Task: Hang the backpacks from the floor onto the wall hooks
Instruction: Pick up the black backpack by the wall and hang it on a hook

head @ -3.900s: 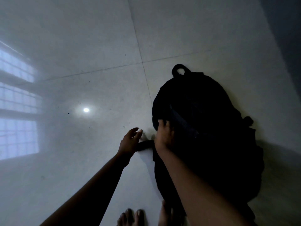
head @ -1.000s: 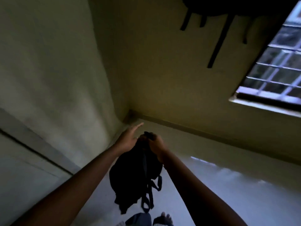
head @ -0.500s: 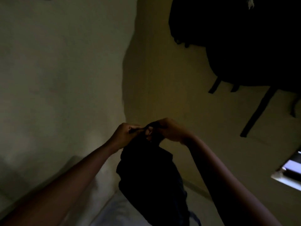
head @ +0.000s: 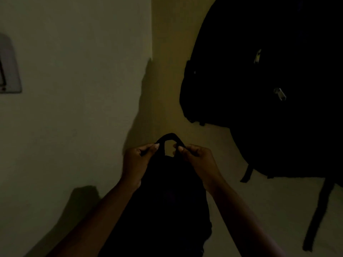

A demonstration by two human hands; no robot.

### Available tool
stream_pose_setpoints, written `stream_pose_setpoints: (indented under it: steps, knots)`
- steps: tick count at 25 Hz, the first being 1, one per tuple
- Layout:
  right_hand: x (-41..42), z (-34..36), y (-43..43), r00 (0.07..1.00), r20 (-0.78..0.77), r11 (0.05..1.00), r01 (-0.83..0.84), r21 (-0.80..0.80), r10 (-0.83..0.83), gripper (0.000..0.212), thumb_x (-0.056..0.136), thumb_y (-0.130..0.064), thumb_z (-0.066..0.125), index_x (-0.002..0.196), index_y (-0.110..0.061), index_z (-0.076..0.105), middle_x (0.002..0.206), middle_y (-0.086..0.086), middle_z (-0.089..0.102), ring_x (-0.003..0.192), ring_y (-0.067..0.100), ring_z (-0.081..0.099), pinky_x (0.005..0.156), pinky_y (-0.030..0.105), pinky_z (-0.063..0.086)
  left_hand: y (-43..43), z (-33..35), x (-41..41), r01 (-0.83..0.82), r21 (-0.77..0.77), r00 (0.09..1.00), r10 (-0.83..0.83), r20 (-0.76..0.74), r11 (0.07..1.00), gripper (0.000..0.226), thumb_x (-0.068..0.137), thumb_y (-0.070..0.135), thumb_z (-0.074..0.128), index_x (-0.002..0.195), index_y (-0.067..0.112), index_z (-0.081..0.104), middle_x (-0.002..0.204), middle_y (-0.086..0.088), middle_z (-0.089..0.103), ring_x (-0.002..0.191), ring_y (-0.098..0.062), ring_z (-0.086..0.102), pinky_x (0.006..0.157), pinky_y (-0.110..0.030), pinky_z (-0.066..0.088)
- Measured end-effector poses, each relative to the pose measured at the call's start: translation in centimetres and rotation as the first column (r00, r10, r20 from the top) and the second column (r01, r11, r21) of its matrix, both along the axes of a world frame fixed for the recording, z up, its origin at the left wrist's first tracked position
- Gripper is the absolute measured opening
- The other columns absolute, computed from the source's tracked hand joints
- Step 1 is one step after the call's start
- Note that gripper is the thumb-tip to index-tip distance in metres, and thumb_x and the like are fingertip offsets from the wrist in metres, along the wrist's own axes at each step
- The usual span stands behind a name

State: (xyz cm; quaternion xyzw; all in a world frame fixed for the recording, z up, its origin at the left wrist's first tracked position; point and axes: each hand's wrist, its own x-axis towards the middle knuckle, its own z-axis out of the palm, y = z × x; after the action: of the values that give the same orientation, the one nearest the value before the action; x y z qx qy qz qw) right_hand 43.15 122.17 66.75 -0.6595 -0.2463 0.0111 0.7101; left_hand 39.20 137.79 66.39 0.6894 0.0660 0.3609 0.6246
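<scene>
Before the dim corner where a greenish wall (head: 65,89) meets a yellower wall (head: 167,62), a person holds up a black backpack (head: 167,201) with both hands. Its carry loop (head: 169,135) arches upward between them, open enough that the wall shows through it. The left hand (head: 138,160) pinches the left end of the loop, thumb and curled fingers closed on the webbing. The right hand (head: 194,157) pinches the right end in the same way, fingertips turned inward toward the gap. The bag's body hangs down from that grip between the two forearms and runs out of the bottom of the view (too dark to make out pockets or zips). It is held in the air in front of the corner, below and to the left of the bags on the wall.

On the yellower wall, a large dark mass of hung bags (head: 269,117) fills the upper right; whether it is one bag or two cannot be told. Two small pale zip pulls (head: 280,94) catch the light on it. A long strap (head: 319,216) dangles from its lower edge, with a shorter strap (head: 246,175) to the left of it. At the far left edge a pale plate (head: 9,71) is fixed to the greenish wall, and the arms' shadow falls across that wall lower down.
</scene>
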Motion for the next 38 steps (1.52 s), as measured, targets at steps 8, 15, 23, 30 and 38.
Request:
stream_pose_setpoints:
  steps: [8,15,23,30,38]
  knots:
    - [7.5,12.1,3.2,0.958,0.225,0.973,0.133,0.191,-0.175,0.013,0.087,-0.024,0.063,0.089,-0.018,0.075,0.081,0.002,0.073,0.076,0.016,0.069,0.071,0.031,0.055,0.8,12.0,8.5,-0.04,-0.038,0.962,0.049,0.269,0.998,0.019,0.079,0.02,0.072,0.092,0.007,0.075,0.07,0.002,0.069,0.067,-0.017,0.064,0.078,-0.032,0.055]
    - [11.9,23.2,2.2,0.732,0.411,0.84,0.467,0.277,-0.542,0.022,0.082,-0.034,0.068,0.1,-0.022,0.074,0.094,-0.001,0.076,0.087,0.012,0.07,0.081,0.033,0.059,-1.1,22.6,14.1,-0.003,-0.007,0.877,0.007,0.481,1.0,0.023,0.078,0.018,0.072,0.096,0.005,0.075,0.084,-0.009,0.074,0.072,-0.02,0.068,0.07,-0.027,0.058]
    - [18.9,33.2,-0.2,0.457,0.568,0.692,0.654,0.306,-0.684,0.024,0.082,-0.035,0.068,0.096,-0.018,0.076,0.097,0.004,0.076,0.084,0.014,0.067,0.073,0.024,0.053,-3.3,33.4,23.1,-0.177,0.204,0.768,0.005,0.64,0.963,0.027,0.082,0.026,0.067,0.098,0.006,0.074,0.099,-0.012,0.075,0.09,-0.023,0.07,0.079,-0.033,0.056]
    - [23.9,39.5,-0.8,0.162,0.663,0.5,0.788,0.359,-0.731,0.023,0.083,-0.031,0.066,0.099,-0.017,0.075,0.103,0.005,0.075,0.093,0.021,0.068,0.067,0.02,0.04,-4.1,40.6,30.1,-0.213,0.294,0.728,-0.049,0.683,0.932,0.026,0.086,0.024,0.064,0.098,0.004,0.074,0.102,-0.014,0.074,0.098,-0.028,0.068,0.083,-0.032,0.053]
    - [28.1,44.8,0.1,0.058,0.646,0.441,0.776,0.45,-0.761,0.02,0.079,-0.029,0.068,0.091,-0.015,0.077,0.094,0.011,0.076,0.089,0.026,0.069,0.064,0.022,0.043,-3.6,44.4,34.7,-0.207,0.292,0.631,-0.101,0.769,0.934,0.031,0.088,0.027,0.059,0.103,0.003,0.072,0.105,-0.018,0.073,0.1,-0.032,0.067,0.081,-0.031,0.051]
